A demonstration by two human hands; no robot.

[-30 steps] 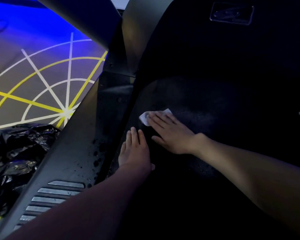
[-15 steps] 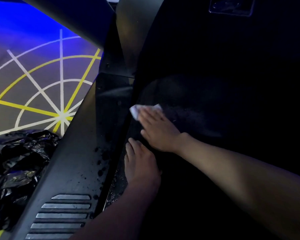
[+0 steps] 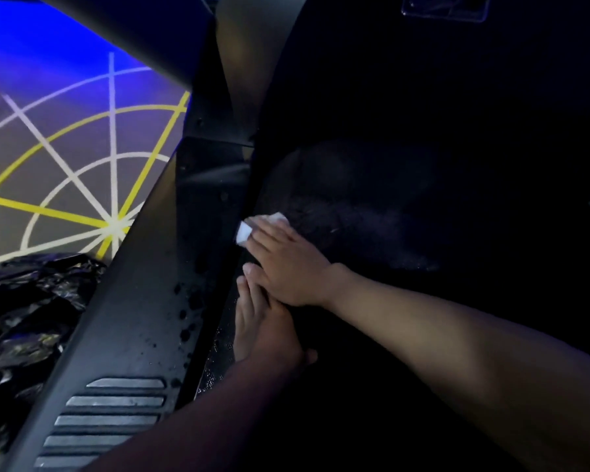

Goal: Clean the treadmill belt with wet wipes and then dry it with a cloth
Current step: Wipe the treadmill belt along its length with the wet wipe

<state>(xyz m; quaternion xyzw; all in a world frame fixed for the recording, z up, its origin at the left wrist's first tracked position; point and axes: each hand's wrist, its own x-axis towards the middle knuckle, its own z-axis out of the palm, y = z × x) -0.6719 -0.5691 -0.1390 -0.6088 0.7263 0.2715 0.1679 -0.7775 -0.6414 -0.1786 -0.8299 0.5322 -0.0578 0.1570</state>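
Observation:
The black treadmill belt point(image 3: 389, 233) fills the middle and right of the head view. My right hand point(image 3: 283, 264) lies flat on the belt at its left edge, fingers straight, pressing a white wet wipe point(image 3: 249, 228) against the belt. Only the wipe's far edge and left corner show past my fingertips. My left hand point(image 3: 266, 328) rests flat on the belt just behind the right hand, fingers straight, its fingertips tucked under the right hand's thumb side. It holds nothing.
The treadmill's dark side rail point(image 3: 133, 318) with ribbed grip strips point(image 3: 113, 410) runs along the left. A crumpled black plastic bag point(image 3: 24, 318) lies on the floor beside it. An upright post point(image 3: 239, 63) rises at the top.
My right hand has slid the wipe leftward to the belt's left edge. My left hand has stayed flat on the belt, and the right hand now overlaps its fingertips.

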